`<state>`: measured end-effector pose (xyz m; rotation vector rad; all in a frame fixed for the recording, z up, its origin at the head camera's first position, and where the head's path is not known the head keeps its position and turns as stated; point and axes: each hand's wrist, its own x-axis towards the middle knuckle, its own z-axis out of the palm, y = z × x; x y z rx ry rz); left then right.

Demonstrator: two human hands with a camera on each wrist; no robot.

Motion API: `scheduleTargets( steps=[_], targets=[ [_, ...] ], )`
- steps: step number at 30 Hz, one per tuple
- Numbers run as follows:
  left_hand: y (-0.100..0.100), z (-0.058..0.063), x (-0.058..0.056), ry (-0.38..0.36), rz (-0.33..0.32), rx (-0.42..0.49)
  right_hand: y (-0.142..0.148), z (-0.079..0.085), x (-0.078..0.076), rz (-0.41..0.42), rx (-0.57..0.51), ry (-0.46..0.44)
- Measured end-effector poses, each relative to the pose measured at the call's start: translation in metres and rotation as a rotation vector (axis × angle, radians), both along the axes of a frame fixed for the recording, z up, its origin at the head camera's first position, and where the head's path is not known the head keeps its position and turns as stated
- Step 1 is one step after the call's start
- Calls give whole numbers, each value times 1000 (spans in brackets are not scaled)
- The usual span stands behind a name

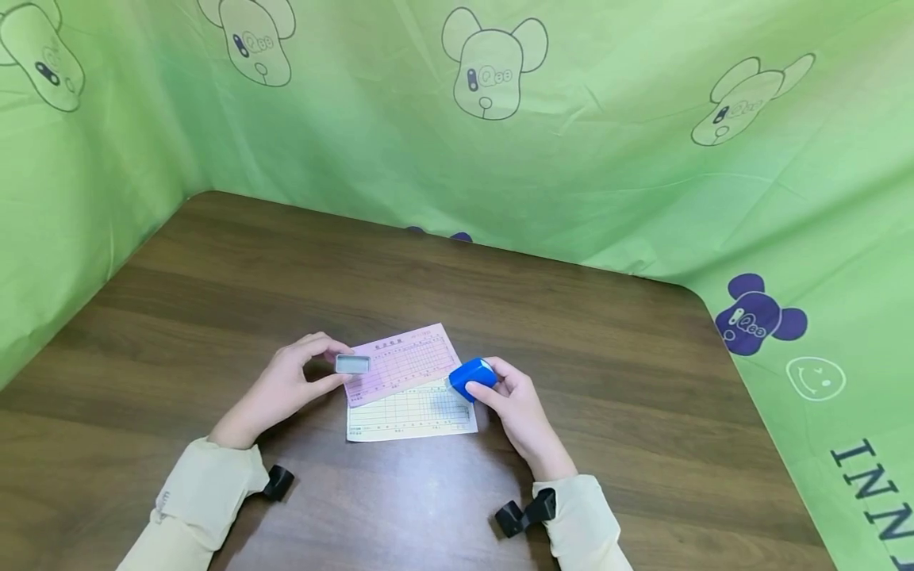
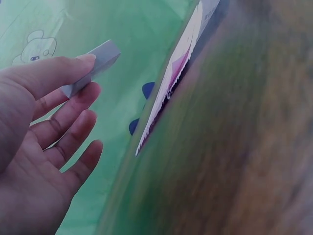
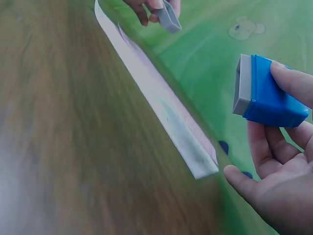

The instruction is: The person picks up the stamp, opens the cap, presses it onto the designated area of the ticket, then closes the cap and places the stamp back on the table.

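Observation:
My left hand [image 1: 286,385] pinches a small grey rectangular cap [image 1: 353,364] between thumb and fingers, over the left edge of a pink printed slip [image 1: 417,357]. In the left wrist view the other fingers spread loosely below the cap [image 2: 101,58]. To the right, my right hand [image 1: 520,406] grips a blue stamp [image 1: 467,376] by its body, thumb on one side and fingers on the other. Its grey rectangular end [image 3: 243,84] faces left in the right wrist view. The stamp overlaps the right edge of both slips in the head view.
Under the pink slip lies a white printed slip [image 1: 407,414], partly covered by it. Both rest on a brown wooden table [image 1: 343,262]. Green cloth [image 1: 571,159] with bear drawings surrounds the table at the back and sides. Each sleeve has a black wrist mount [image 1: 278,482].

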<state>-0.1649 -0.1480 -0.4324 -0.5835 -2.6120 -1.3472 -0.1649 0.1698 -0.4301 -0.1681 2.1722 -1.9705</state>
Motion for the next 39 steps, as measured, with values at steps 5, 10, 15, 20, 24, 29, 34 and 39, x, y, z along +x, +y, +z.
scheduleTargets(
  steps=[5,10,15,20,24,29,34,39],
  targets=[
    [5,1,1,-5,-26,4,-10,3,-3,8,-11,23],
    [10,2,3,-12,-56,0,-18,7,-4,-7,2,21],
    [16,4,6,-24,-77,-6,-26,11,-2,5,6,18],
    [20,5,9,-50,-90,5,-33,12,-1,38,-7,53],
    [23,3,10,-64,-99,5,-37,12,-1,59,-17,79],
    [27,3,11,-84,-109,-2,-43,13,-2,76,-12,95],
    [29,3,12,-106,-128,2,-48,12,-1,91,4,116],
    [32,3,13,-108,-147,20,-51,10,1,95,26,138]
  ],
)
